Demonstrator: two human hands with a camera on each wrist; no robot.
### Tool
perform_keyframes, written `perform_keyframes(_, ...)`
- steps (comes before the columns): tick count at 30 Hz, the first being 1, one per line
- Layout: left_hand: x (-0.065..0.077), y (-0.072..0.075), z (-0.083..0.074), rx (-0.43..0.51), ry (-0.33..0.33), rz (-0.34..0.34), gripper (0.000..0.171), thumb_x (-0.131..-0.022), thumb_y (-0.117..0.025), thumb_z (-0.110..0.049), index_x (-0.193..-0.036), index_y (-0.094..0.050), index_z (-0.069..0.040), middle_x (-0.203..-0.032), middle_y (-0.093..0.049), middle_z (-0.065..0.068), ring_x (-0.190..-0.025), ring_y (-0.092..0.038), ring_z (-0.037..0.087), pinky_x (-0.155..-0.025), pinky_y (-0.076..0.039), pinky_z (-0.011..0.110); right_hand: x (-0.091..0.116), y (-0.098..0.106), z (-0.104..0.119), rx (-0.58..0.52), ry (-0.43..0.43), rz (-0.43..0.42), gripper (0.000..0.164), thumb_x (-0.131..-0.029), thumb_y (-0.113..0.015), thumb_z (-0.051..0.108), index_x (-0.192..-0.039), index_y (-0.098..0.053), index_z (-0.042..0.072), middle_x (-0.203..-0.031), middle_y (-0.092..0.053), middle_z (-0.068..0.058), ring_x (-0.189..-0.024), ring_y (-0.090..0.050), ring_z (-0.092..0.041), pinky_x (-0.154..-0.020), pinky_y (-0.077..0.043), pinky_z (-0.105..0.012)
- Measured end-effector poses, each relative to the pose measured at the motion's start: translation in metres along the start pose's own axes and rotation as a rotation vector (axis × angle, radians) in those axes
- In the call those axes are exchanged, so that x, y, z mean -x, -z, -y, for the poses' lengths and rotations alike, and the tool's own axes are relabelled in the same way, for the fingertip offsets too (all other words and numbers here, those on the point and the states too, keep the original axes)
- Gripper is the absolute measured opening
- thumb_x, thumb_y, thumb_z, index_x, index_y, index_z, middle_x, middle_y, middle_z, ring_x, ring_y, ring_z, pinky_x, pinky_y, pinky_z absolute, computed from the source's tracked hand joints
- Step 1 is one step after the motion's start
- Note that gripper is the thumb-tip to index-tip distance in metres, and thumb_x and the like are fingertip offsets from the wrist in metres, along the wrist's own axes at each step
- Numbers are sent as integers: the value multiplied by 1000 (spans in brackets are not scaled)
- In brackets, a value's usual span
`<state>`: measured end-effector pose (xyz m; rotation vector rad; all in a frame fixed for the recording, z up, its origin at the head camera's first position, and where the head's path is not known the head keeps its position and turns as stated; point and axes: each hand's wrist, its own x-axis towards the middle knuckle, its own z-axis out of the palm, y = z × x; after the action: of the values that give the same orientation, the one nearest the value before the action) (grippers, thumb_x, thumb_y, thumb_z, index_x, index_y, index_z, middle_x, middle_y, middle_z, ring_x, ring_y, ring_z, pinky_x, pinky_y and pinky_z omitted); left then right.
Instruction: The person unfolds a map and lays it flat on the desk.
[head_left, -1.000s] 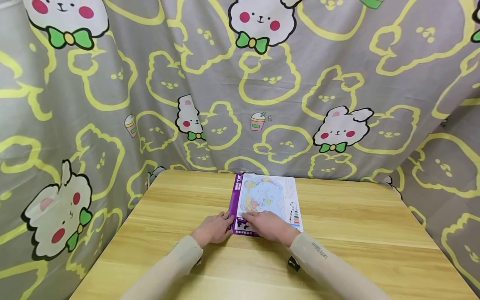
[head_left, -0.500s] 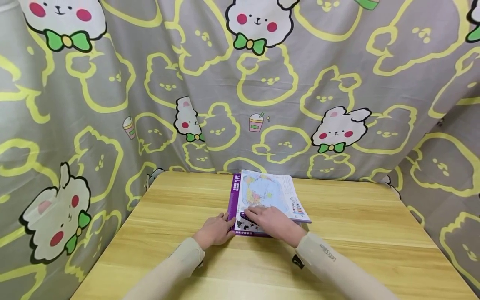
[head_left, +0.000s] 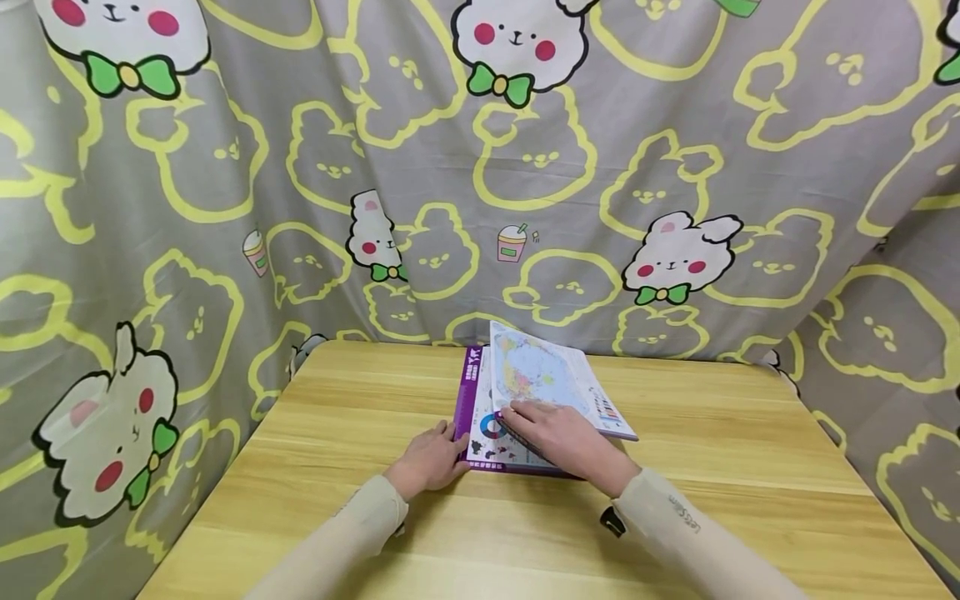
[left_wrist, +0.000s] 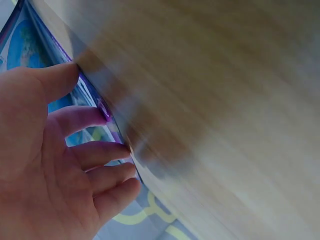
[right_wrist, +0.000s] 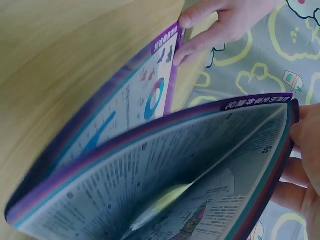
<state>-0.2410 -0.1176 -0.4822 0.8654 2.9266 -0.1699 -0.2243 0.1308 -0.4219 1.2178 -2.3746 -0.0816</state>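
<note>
On the right sleeve (head_left: 678, 512), "Let's Slim"; map book (head_left: 540, 383) text unreadable.

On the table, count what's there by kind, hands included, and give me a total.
Map booklet: 1
Hands: 2, left hand and right hand
Total: 3

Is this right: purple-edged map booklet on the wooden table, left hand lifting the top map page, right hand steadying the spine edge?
Hands are swapped. In the head view the right hand lifts the top map page of the purple-edged map booklet, while the left hand steadies its spine edge. The booklet does lie on the wooden table.
</note>
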Motion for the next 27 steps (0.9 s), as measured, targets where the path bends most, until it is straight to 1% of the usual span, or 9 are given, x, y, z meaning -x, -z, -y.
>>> perform_keyframes(4, 1, 1, -1, 15, -36, 10, 55, -96, -51, -39, -137, -48, -2, -142, -41, 22, -131, -38, 37, -106, -34, 41, 4, 6, -3, 21, 3, 4, 40, -94, -55, 8, -134, -53, 15, -127, -59, -9, -108, -61, -24, -82, -53, -38)
perform_keyframes(8, 2, 2, 0, 33, -58, 18, 55, -97, -51, -35, -137, -47, 2, -142, -41, 22, -132, -37, 35, -107, -33, 40, 8, 15, -6, 34, 5, 4, 44, -92, -58, 4, -134, -54, 14, -128, -58, -10, -109, -61, -25, -80, -54, -38)
perform_keyframes(12, 4, 3, 1, 49, -42, 34, 55, -96, -52, -35, -137, -47, 2, -143, -40, 22, -132, -37, 34, -106, -35, 41, 12, 23, -10, 38, -1, 26, 48, -88, -62, 1, -134, -54, 13, -130, -57, -10, -111, -59, -25, -80, -54, -39)
perform_keyframes(16, 6, 5, 0, 64, -23, 40, 53, -94, -55, -36, -132, -51, 1, -140, -43, 23, -130, -40, 35, -104, -37, 44, 19, 31, -13, 27, -2, 30, 53, -85, -66, -2, -135, -54, 12, -131, -56, -10, -112, -59, -27, -79, -54, -40)
perform_keyframes(19, 7, 6, 0, 72, -8, 39, 52, -94, -56, -38, -127, -53, 2, -138, -45, 24, -129, -42, 36, -103, -38, 44, 24, 35, -16, 11, 3, -3, 56, -82, -66, -5, -134, -54, 12, -130, -57, -11, -111, -59, -27, -77, -55, -41)
perform_keyframes(21, 8, 7, -1, 76, 5, 40, 51, -93, -57, -38, -125, -54, 2, -137, -46, 24, -128, -42, 35, -103, -38, 45, 28, 37, -19, -5, 6, -31, 58, -80, -67, -6, -134, -54, 11, -130, -57, -11, -110, -59, -28, -73, -55, -40)
perform_keyframes(24, 10, 8, -1, 92, 25, 44, 52, -93, -57, -39, -125, -53, 2, -137, -46, 24, -128, -42, 35, -103, -37, 45, 34, 39, -23, -12, 18, -72, 56, -81, -61, -7, -133, -55, 11, -129, -57, -10, -110, -59, -28, -67, -56, -40)
perform_keyframes(27, 12, 7, -1, 110, 36, 51, 55, -93, -56, -38, -131, -50, 3, -138, -45, 24, -129, -41, 36, -104, -36, 45, 39, 41, -26, -9, 27, -115, 53, -82, -56, -6, -132, -56, 11, -128, -58, -10, -111, -59, -27, -65, -56, -40)
